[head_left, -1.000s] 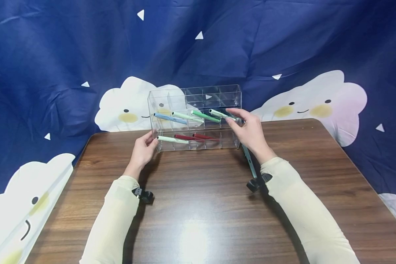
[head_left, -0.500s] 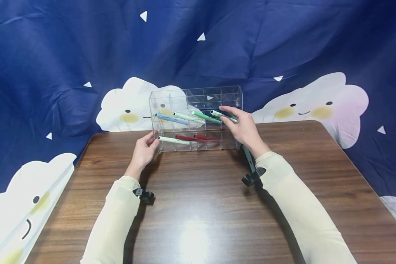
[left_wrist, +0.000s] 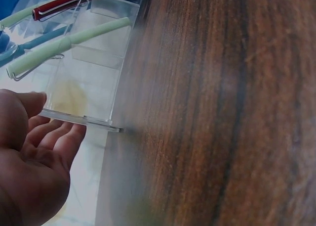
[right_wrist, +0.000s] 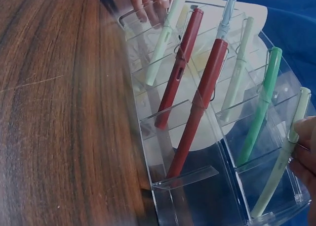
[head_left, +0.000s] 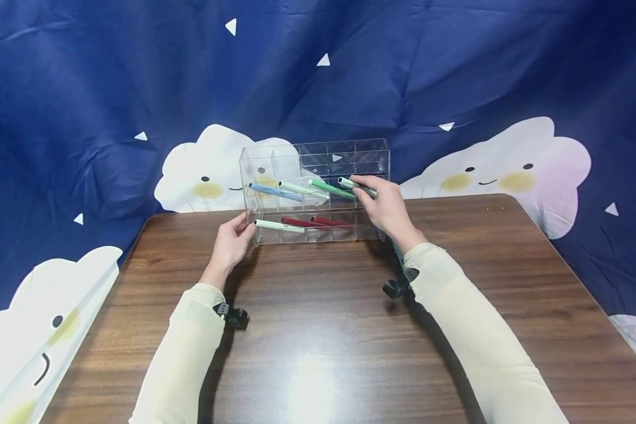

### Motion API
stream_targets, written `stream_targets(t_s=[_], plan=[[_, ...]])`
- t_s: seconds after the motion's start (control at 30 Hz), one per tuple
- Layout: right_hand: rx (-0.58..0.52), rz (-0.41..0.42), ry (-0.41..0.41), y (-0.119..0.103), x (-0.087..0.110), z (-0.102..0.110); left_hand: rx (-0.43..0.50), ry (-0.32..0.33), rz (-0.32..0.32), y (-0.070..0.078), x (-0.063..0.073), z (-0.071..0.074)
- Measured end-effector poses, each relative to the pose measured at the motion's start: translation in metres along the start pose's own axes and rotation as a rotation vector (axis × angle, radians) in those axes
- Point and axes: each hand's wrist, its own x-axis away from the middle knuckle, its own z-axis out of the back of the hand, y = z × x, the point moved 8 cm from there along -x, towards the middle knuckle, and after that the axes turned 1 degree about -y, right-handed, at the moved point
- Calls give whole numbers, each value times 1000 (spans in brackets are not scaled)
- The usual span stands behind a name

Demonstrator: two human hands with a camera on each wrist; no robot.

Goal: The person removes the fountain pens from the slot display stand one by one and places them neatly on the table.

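Note:
A clear acrylic pen organizer (head_left: 318, 208) with tiered compartments stands at the table's far side. My left hand (head_left: 230, 242) grips its left side panel, thumb in front and fingers behind in the left wrist view. My right hand (head_left: 386, 205) pinches a pale green pen (right_wrist: 278, 174) between thumb and fingers, at the right of the middle row. That pen leans in its compartment. Left of it in the same row lie a green pen (head_left: 330, 188), another pale green pen (head_left: 299, 188) and a blue pen (head_left: 272, 189). Below are two red pens (right_wrist: 190, 43) and a pale green pen (head_left: 278, 225).
The organizer rests on a brown wooden table (head_left: 307, 306). A teal pen (head_left: 397, 252) lies on it, mostly hidden under my right forearm. Behind hangs a dark blue curtain (head_left: 376, 76) with cloud prints, close to the organizer's back.
My right hand has moved left, and its thumb and fingers have closed on the pale green pen. The forearm now covers most of the teal pen. My left hand keeps its hold.

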Motion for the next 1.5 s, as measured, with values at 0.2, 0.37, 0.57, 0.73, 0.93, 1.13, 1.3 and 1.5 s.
stream_targets(t_s=[0.2, 0.37, 0.57, 0.73, 0.93, 1.13, 1.3, 1.5], plan=[[8, 21, 45, 2, -2, -1, 3, -7, -1, 1, -1, -1], [-5, 22, 69, 6, -2, 0, -4, -7, -5, 4, -3, -4], [-54, 37, 115, 7, -1, 6, -14, -1, -9, 3, -2, -6], [-108, 57, 172, 4, -1, 13, -7, -5, -14, 4, -2, -6], [-180, 58, 215, -3, -3, 21, -5, 1, -8, 0, -3, -4], [-224, 50, 241, -10, -6, 30, -12, 3, -10, -1, -3, -2], [-257, 67, 255, -19, -8, 35, -12, 7, -4, 0, -2, -1], [-349, 133, 305, -31, -8, 45, -9, 7, -1, -3, -1, 2]])
